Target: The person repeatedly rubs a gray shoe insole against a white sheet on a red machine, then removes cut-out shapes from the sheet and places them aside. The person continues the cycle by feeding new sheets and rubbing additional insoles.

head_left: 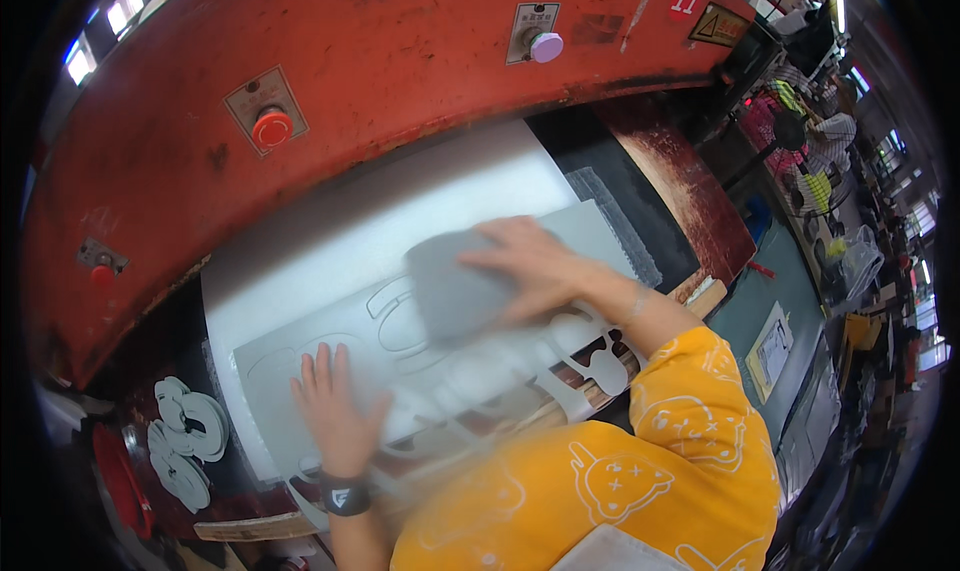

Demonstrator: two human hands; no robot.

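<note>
right hand (535, 266) on grey pad (455, 291) — blurred

Single view, head cam on me, left lens of the pair. It looks steeply down and forward over my chest onto the cutting bed (330, 241), close range. My forearms enter from the lower edge. The red press head (330, 81) arcs across the top, bent by fisheye. Shop floor squeezed into the right rim.
</note>
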